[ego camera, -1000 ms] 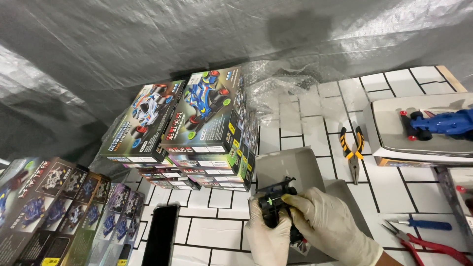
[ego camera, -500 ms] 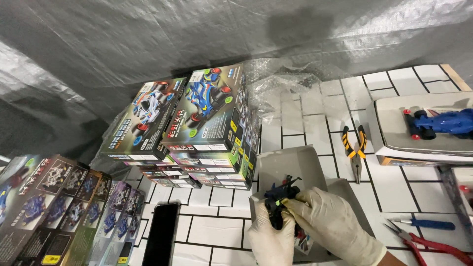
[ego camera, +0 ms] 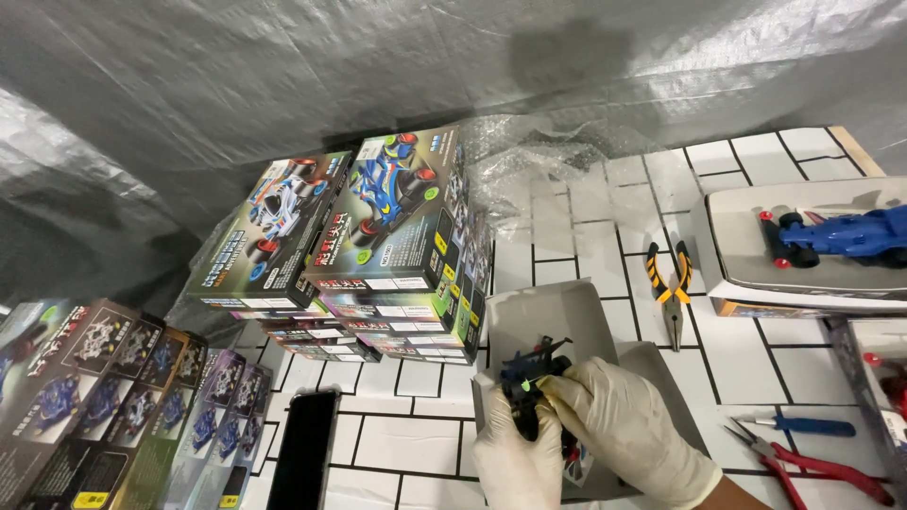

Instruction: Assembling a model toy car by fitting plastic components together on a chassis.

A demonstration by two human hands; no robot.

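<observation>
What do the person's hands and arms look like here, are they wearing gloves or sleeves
Both hands wear thin, cream-white disposable gloves, slightly wrinkled, reaching to the wrist. The left hand shows only as a glove at the bottom edge of the picture. On the right hand the glove ends in a plain cuff near the wrist, and a short stretch of bare forearm shows beyond it. No sleeve, watch or markings can be seen.

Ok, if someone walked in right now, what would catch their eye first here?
Probably the two gloved hands low in the middle, the left hand and right hand gripping a small dark toy car chassis over a grey tray. Next, the stacked colourful toy car boxes just left of them, and the blue toy racer on a box at far right.
</observation>
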